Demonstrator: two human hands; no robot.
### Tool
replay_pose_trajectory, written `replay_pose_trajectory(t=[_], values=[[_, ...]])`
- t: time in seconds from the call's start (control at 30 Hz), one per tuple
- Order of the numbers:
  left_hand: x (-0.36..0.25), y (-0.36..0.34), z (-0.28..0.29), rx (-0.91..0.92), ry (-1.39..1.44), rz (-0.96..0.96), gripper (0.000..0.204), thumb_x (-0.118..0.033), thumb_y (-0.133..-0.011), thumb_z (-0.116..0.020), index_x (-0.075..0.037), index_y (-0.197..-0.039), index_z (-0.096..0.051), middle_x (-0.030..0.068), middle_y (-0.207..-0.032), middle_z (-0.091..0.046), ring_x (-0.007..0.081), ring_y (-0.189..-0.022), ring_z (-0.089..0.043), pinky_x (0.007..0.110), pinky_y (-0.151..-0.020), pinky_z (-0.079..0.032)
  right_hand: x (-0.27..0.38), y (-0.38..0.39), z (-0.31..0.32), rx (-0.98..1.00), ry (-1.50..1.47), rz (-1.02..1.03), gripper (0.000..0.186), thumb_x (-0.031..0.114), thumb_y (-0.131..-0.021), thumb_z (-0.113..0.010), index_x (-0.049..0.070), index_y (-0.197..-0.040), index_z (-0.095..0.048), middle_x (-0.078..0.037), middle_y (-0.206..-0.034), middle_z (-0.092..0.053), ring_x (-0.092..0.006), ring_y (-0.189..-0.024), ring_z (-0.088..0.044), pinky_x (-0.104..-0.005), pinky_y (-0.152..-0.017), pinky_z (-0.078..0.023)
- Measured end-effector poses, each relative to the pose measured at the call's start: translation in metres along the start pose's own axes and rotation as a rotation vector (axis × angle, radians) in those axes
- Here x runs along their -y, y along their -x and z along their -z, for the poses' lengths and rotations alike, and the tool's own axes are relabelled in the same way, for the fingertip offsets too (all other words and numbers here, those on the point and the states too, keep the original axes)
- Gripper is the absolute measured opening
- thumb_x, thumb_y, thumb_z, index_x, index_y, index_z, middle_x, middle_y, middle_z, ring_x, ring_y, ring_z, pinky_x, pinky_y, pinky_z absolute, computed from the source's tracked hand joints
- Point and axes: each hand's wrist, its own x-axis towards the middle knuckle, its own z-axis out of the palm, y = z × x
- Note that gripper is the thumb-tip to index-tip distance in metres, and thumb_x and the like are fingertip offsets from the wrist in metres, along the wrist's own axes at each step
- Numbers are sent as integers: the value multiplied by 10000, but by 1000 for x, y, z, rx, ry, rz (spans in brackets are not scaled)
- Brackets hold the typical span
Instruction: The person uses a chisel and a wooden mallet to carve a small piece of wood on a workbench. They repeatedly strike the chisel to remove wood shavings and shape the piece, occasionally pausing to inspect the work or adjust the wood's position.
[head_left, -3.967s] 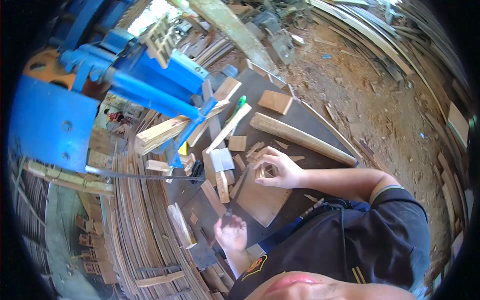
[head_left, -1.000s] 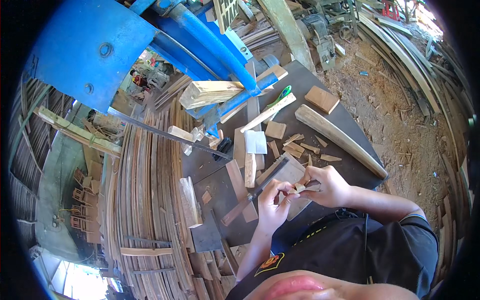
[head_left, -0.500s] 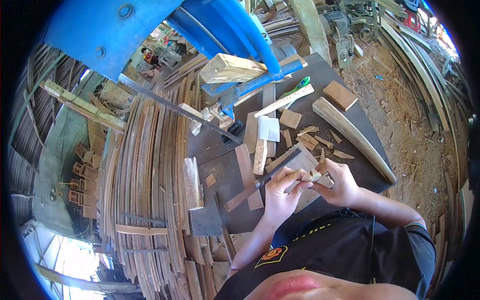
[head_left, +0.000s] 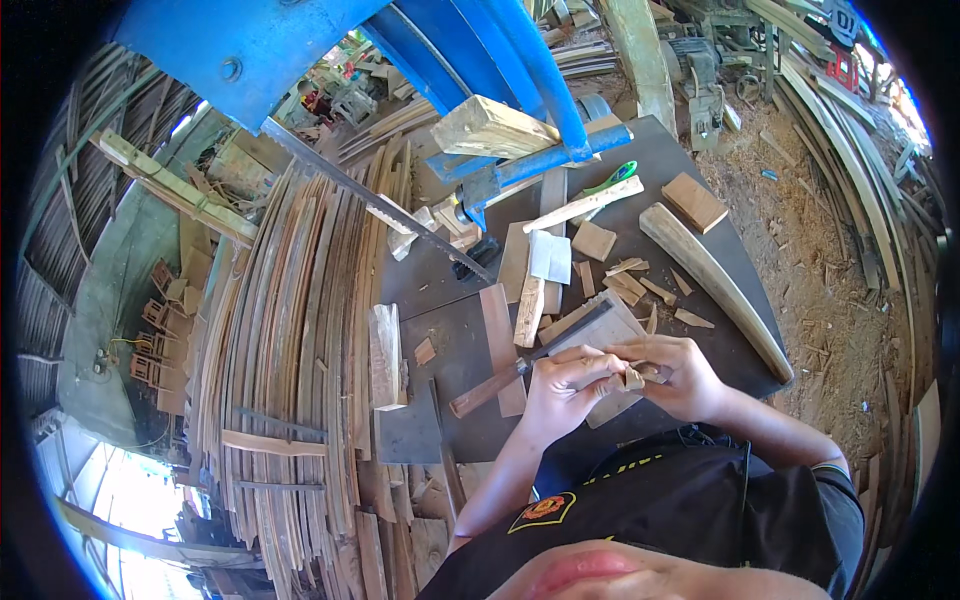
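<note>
A small tan piece of wood (head_left: 634, 379) is pinched between my hands, close in front of my body over the table's near edge. My left hand (head_left: 570, 398) grips it with thumb and forefinger. My right hand (head_left: 682, 376) closes on it from the other side, its fingers partly hiding the piece. Just beyond them, a flat pale board (head_left: 618, 328) lies on the table. Beside my left hand rests a file-like tool, its wooden handle (head_left: 484, 393) pointing left and its dark blade running toward the board.
Wood chips (head_left: 628, 285), a curved timber (head_left: 715, 290), blocks (head_left: 695, 202) and a folded white paper (head_left: 550, 257) lie on the dark table (head_left: 440, 345). A saw blade (head_left: 375, 200) slants down from a blue machine (head_left: 250, 50). Long planks (head_left: 300, 330) are stacked at left.
The right hand has turned over the small wood piece, its fingers now lying toward the left hand. The piece has tilted and shifted slightly nearer my body. The view has moved a little.
</note>
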Motion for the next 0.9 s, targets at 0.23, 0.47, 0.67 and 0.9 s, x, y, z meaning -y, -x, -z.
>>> replay_pose_trajectory(t=[0.23,0.47,0.67,0.9], values=[[-3,-8,5,-1,-59,58,202,-72,-834,-799,-6,-1007,-718,75,-914,-706,169,-838,-677,296,-746,-512,1,3,-5,-91,-88,-196,234,9,-809,-805,-14,-1032,-737,-131,-924,-744,-204,-861,-749,-316,-747,-611],[4,-10,-19,1,-71,60,226,-120,-842,-788,-43,-988,-634,82,-899,-615,255,-838,-618,355,-749,-475,3,8,11,-57,-79,-284,234,-6,-768,-824,1,-897,-628,-109,-885,-673,-200,-814,-713,-317,-742,-582],[0,-19,-3,213,123,-119,185,-83,-832,-779,-49,-945,-636,61,-866,-602,240,-789,-619,346,-707,-471,0,10,14,50,-17,95,273,-10,-735,-807,39,-899,-595,-107,-912,-656,-290,-863,-667,-367,-745,-536],[13,2,10,309,301,-59,278,-51,-811,-809,-29,-1023,-631,61,-904,-630,198,-805,-613,332,-711,-469,-1,-3,16,407,-443,-228,269,51,-804,-850,36,-999,-665,-33,-918,-688,-119,-771,-645,-270,-698,-502]])
